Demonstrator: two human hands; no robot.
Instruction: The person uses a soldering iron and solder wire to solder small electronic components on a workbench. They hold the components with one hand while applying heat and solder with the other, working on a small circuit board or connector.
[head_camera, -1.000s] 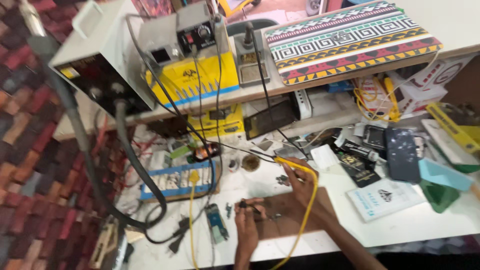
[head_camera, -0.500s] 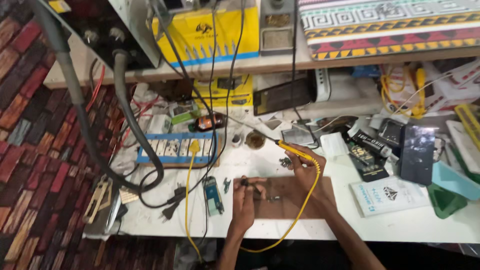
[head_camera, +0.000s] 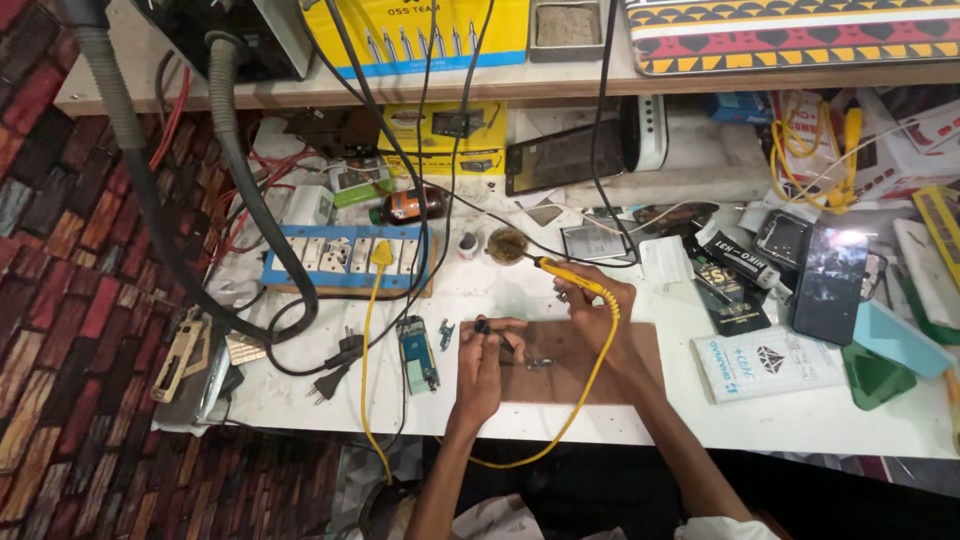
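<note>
- Soldering iron (head_camera: 570, 278), yellow-handled, sits in my right hand (head_camera: 598, 312), lying slantwise over the brown work mat (head_camera: 590, 365), its dark tip end toward the little round tin (head_camera: 507, 244); its yellow cord (head_camera: 585, 385) loops down off the front edge of the table (head_camera: 330, 400) and back up.
- The table is white and crowded; the brown mat lies near its front edge, right under both my hands.
- A shelf (head_camera: 420, 90) runs along the back, carrying a yellow box (head_camera: 450, 30) and a patterned tray (head_camera: 790, 35).
- Two thick grey hoses (head_camera: 240, 180) drop from the shelf and curl across the left side of the table.
- A blue power strip (head_camera: 340, 262) lies behind and to the left of the mat, with a yellow plug in it.
- A dark phone (head_camera: 828, 285) rests well off to the right, beside a white booklet (head_camera: 765, 362).
- My right hand is closed around the iron's handle, fingers wrapped tight.
- My left hand (head_camera: 483, 360) is pinched narrow on a thin dark tool (head_camera: 497, 335), which looks like tweezers, though I cannot tell for sure; it points down at the mat.
- A narrow green circuit board (head_camera: 417, 355) lies just left of the mat, near my left hand.
- A tiny metal part (head_camera: 540, 363) sits on the mat between my two hands, too small to make out.
</note>
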